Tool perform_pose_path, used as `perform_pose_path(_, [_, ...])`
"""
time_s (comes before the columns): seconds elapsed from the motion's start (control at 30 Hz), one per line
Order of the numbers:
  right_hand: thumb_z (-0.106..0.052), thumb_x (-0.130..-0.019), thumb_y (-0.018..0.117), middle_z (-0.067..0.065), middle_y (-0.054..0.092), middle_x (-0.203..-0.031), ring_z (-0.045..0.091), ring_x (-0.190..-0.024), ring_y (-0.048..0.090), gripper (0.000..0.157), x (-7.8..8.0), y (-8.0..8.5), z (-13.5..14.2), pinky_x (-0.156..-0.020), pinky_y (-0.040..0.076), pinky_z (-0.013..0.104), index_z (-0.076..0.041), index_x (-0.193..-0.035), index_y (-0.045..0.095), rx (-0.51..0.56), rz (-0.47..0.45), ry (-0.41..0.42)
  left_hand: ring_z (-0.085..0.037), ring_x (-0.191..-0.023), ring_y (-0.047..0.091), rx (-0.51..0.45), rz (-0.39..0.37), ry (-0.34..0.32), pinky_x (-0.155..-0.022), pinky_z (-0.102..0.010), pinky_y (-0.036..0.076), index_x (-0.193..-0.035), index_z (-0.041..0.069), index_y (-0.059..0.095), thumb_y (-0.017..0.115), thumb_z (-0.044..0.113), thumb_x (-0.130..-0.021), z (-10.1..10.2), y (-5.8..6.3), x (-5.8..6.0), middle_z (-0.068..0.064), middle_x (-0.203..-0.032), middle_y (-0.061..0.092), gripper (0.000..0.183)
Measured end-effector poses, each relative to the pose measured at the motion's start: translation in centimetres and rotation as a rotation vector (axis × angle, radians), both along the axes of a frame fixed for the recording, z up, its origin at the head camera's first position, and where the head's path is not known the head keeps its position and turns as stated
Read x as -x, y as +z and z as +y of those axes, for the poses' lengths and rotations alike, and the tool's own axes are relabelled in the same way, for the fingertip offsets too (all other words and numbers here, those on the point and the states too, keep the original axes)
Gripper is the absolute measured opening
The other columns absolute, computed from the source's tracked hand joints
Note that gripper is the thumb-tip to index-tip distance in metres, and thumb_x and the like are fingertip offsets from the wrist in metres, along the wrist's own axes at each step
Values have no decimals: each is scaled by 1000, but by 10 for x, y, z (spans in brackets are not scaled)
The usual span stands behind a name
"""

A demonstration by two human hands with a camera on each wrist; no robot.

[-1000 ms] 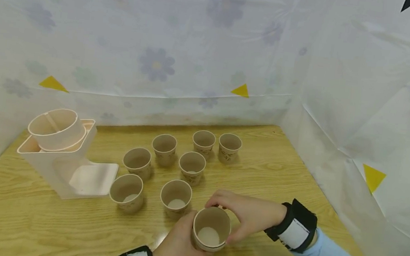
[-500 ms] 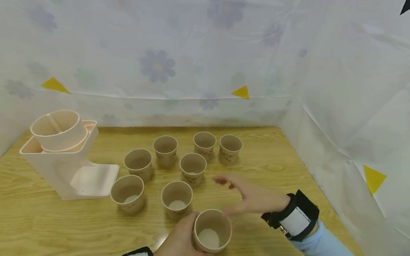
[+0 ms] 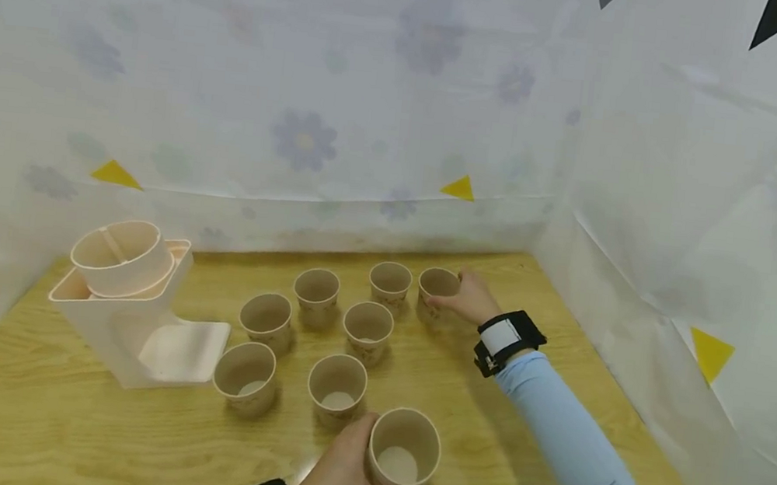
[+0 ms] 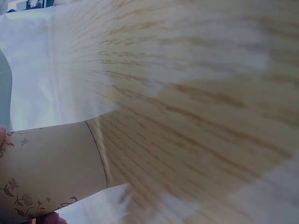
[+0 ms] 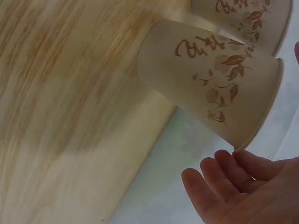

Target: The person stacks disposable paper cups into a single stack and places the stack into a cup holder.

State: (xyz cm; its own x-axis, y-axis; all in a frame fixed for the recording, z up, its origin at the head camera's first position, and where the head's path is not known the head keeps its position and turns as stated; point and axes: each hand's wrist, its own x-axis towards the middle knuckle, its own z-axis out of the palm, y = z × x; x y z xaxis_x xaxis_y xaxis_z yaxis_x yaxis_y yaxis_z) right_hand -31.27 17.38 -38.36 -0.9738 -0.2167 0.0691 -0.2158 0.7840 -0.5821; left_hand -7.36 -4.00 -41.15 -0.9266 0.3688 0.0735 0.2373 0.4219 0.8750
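Observation:
My left hand (image 3: 342,468) grips a beige paper cup (image 3: 403,451) by its side near the table's front. Its flower-printed wall fills the lower left of the left wrist view, where only bits of the fingers show. At the far right, my right hand (image 3: 470,299) reaches round the rim of another paper cup (image 3: 435,282), thumb on the near side and index finger at the far side. In the right wrist view, the fingers (image 5: 219,179) touch the rim of that printed cup (image 5: 205,79); most of the thumb is out of frame.
Several more paper cups stand upright on the wooden table (image 3: 131,436), including one (image 3: 390,283) beside the right hand's cup and one (image 3: 337,390) close to the left hand. A pale plastic stand (image 3: 134,335) with a round container (image 3: 122,257) is at the left. White sheets enclose the table.
My right hand has let go of the cup in my left hand and moved forward to the far right cup. Two rims showed at the left hand's cup earlier; one shows now.

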Motion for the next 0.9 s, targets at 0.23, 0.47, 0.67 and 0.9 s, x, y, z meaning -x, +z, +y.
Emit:
perform_pose_path(0.23, [-35, -71, 73, 27, 64, -99, 32, -86, 57, 60, 6, -3, 3, -74, 50, 44, 12, -105, 59, 11, 20, -48, -24, -106, 55, -10, -37, -3, -92, -51, 47, -119, 6, 49, 82, 23, -63, 0, 1, 2, -9, -116, 58, 67])
perform_pose_path(0.47, [-35, -81, 65, 32, 55, -121, 38, -105, 54, 70, -17, 27, 22, -85, 49, 48, 14, -128, 45, 105, -73, 6, -27, -108, 55, -20, -33, -37, -92, -51, 48, -120, 4, 49, 82, 20, -63, 2, 3, 8, -12, -119, 57, 68])
perform_pose_path(0.67, [-15, -81, 69, 29, 53, -123, 38, -111, 51, 60, -69, 73, 40, -92, 44, 55, 12, -129, 44, 188, 77, 323, -25, -108, 54, -14, -41, -38, -94, -51, 47, -122, 5, 49, 83, 23, -63, 3, 0, 9, -10, -119, 57, 70])
perform_pose_path(0.9, [-13, -71, 77, 13, 59, -123, 14, -114, 52, 66, -124, 102, 37, -94, 47, 37, -1, -129, 48, 87, 269, 814, -22, -105, 55, -12, -22, -29, -92, -48, 49, -119, 6, 49, 83, 24, -63, 1, 0, 8, -8, -116, 57, 68])
